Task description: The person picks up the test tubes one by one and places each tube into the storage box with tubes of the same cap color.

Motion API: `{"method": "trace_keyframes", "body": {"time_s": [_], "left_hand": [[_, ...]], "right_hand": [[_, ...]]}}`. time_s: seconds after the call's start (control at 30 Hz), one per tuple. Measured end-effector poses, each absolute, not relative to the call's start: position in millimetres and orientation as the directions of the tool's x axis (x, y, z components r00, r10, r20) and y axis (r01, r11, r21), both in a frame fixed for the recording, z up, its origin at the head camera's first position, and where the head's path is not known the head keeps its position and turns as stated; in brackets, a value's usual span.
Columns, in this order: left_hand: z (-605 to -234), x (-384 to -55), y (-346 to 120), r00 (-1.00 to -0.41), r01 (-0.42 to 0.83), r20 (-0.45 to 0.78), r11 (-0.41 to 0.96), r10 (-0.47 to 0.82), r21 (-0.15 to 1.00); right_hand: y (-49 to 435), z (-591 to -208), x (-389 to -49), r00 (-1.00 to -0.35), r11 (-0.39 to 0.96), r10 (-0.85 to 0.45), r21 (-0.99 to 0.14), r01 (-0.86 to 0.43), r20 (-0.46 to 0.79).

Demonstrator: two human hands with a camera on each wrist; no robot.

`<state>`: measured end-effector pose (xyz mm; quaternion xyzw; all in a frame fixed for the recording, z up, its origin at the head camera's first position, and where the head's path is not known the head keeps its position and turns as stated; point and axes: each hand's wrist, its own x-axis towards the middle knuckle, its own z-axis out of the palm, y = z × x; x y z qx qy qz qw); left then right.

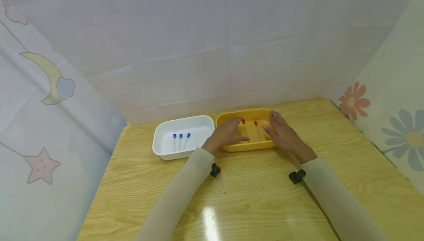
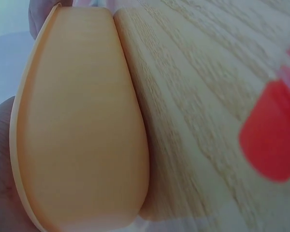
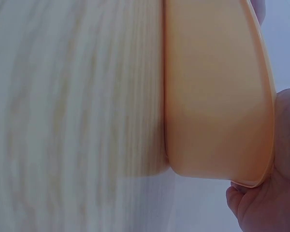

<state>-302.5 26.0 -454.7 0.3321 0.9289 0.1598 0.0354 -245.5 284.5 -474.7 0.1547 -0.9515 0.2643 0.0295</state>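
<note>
My left hand (image 1: 226, 134) reaches over the left part of the yellow tray (image 1: 250, 146), fingers and thumb spread around a red-capped tube (image 1: 244, 122) lying there. The fingertips are close to its cap and the thumb is by its lower end. Another red-capped tube (image 1: 257, 128) lies to the right in the tray. At the tray's right end, my right hand (image 1: 285, 134) holds the rim, thumb inside and fingers outside. The right wrist view shows that hand (image 3: 273, 203) curled at the tray's corner.
Left of the yellow tray stands a white tray (image 1: 172, 156) with three blue-capped tubes (image 1: 180, 136). One more red-capped clear tube (image 1: 222, 182) lies on the wooden table (image 1: 258, 200), beside my left wrist. A pale cloth wall (image 1: 198, 68) rises behind the trays.
</note>
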Motion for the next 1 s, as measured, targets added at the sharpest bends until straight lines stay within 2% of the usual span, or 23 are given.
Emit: {"method": "trace_keyframes", "body": {"time_s": [1.0], "left_hand": [[-457.5, -310.9, 33.5, -0.779, 0.596, -0.013, 0.747, 0.627, 0.294]], "right_hand": [[284.8, -472.5, -245.8, -0.949, 0.82, -0.288, -0.48, -0.312, 0.124]]}}
